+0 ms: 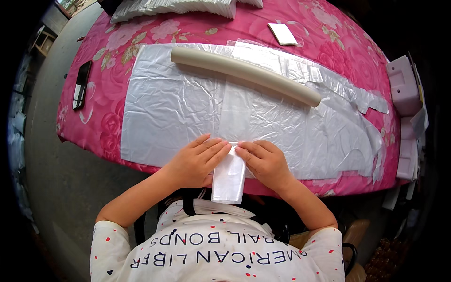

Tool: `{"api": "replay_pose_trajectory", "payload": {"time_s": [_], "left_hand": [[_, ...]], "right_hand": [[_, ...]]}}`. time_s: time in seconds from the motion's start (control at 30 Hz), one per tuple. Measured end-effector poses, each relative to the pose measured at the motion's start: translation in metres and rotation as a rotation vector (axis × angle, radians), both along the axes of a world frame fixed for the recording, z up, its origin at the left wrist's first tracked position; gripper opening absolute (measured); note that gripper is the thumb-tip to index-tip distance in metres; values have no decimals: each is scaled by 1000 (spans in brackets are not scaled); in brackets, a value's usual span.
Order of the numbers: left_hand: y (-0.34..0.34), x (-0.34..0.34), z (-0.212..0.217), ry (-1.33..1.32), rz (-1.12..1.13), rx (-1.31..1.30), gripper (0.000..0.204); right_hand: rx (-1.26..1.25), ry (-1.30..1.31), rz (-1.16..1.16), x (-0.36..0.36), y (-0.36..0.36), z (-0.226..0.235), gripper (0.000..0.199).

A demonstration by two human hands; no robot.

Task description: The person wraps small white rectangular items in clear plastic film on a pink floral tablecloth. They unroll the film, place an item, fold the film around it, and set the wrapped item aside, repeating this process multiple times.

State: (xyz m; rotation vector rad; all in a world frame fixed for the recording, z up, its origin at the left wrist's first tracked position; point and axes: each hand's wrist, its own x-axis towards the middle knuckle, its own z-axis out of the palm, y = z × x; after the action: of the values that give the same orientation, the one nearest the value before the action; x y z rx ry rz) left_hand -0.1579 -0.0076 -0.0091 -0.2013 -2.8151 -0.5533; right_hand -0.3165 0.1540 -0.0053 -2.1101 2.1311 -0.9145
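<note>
At the table's near edge, both hands grip the top of a folded white plastic sheet (229,183), a narrow strip hanging down toward my lap. My left hand (196,162) pinches its upper left corner, fingers pressed together. My right hand (266,163) does the same at the upper right corner, its fingertips close to the left ones. Beyond them, thin translucent plastic sheets (169,103) lie wrinkled and overlapping across the table. A long beige tube (244,71) rests slantwise on these sheets, apart from both hands.
A pink floral tablecloth (117,40) covers the table. Toward the far side lie a small folded white packet (283,34) and a long stack of white folded pieces (176,7). A black phone (82,86) is at the left. Pale pink boxes (404,89) stand by the right edge.
</note>
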Motion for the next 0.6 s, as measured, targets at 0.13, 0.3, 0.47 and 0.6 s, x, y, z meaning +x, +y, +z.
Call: {"api": "replay_pose_trajectory", "payload": {"time_s": [0.13,0.3,0.47,0.6], "left_hand": [[-4,-10,1,47,63,241,56],[4,-21,17,-109,417,791,59],[15,-24,8,-58,192,91,71],[28,-24,-9,-249,215,-51,80]], "right_hand": [[2,-244,-95,-5,-8,-1,20],[331,-752,-425,-14,-30,10,24],[567,-905,-463,-28,-45,27,29],[574,-878,-480,-26,-47,24,31]]}}
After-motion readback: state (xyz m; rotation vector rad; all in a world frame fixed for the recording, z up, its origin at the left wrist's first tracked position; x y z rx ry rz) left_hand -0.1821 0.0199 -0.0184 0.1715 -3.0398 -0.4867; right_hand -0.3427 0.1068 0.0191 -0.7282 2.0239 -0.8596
